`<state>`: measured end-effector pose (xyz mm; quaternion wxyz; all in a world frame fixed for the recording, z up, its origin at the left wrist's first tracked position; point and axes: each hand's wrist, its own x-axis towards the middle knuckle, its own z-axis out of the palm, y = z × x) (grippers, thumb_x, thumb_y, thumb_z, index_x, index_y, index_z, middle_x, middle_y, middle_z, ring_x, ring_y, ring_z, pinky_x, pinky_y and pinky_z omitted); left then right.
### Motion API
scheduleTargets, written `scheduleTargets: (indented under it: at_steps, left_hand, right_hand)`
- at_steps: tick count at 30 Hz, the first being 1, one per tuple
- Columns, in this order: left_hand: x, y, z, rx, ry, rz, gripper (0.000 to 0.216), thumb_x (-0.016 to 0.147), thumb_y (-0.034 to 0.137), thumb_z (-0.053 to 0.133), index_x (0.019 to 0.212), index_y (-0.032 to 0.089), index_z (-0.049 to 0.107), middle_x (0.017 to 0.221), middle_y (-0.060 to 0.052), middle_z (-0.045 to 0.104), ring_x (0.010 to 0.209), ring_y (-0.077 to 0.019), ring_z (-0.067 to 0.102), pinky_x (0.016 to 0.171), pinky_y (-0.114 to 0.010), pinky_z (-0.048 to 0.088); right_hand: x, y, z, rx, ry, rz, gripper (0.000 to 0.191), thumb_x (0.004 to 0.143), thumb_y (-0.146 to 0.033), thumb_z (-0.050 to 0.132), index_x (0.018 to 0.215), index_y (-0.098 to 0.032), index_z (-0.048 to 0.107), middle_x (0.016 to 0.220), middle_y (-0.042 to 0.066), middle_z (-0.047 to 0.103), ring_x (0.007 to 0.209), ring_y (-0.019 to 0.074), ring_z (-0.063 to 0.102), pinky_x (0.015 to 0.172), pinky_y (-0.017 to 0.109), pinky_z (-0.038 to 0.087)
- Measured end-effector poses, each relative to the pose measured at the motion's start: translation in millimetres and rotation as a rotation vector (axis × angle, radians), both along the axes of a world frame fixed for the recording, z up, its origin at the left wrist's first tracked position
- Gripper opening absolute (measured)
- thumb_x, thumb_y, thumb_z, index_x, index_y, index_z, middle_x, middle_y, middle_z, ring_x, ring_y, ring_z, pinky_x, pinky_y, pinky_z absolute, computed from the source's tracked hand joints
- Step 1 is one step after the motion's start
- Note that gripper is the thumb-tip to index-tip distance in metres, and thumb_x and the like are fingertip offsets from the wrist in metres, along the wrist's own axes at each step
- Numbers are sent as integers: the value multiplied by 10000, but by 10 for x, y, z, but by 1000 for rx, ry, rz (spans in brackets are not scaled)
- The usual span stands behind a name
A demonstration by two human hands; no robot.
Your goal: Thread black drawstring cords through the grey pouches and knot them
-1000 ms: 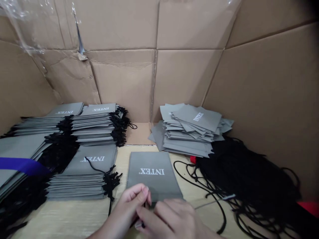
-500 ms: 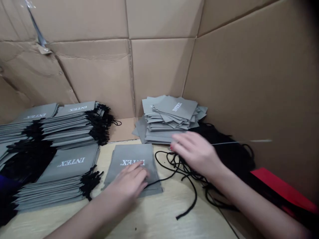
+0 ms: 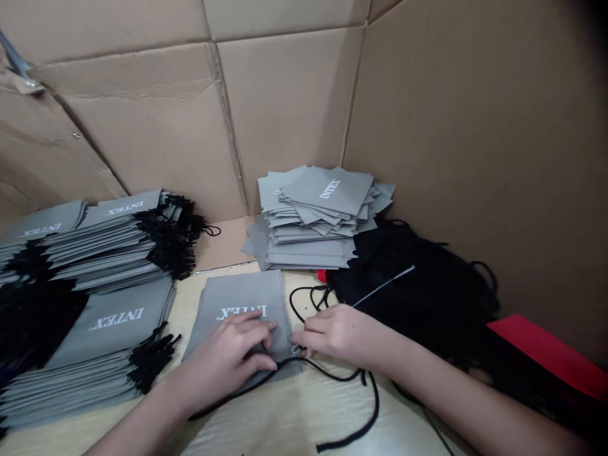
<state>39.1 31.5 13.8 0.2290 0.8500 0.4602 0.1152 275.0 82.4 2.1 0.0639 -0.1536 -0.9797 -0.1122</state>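
Grey flat fabric pouch (image 3: 237, 303) lies under the left hand (image 3: 232, 358), fingers spread and pressing; at its 3 o'clock edge the right hand (image 3: 332, 332) pinches shut, just beside a thin black cord (image 3: 332, 375).

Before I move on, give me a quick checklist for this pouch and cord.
1. The pouch lies flat, logo up: ok.
2. The left hand presses it down: ok.
3. The right hand pinches at its right edge: ok.
4. The cord has its end in that edge: cannot tell.
5. The cord runs clear of the cord pile: cannot tell.
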Motion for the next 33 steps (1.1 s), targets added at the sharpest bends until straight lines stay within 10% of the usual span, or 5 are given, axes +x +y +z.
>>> scheduleTargets:
  at_steps: [18, 33]
  left_hand:
    - [114, -73, -225, 266, 167, 33, 272, 875, 323, 478, 1112, 323, 612, 1200, -28, 600, 1178, -291, 450, 997, -541, 288]
    - [121, -151, -354, 293, -221, 147, 250, 855, 216, 513, 1019, 322, 669, 1036, -17, 697, 947, -215, 657, 1037, -494, 310]
  right_hand:
    - [-101, -325, 99, -228, -5, -162, 400, 748, -59, 485, 1133, -127, 568, 764, 37, 648, 552, 129, 562, 471, 236, 335]
    - [-106, -290, 68, -221, 49, -258, 474, 718, -95, 486, 1188, -151, 516, 870, 48, 675, 685, 168, 621, 514, 259, 364]
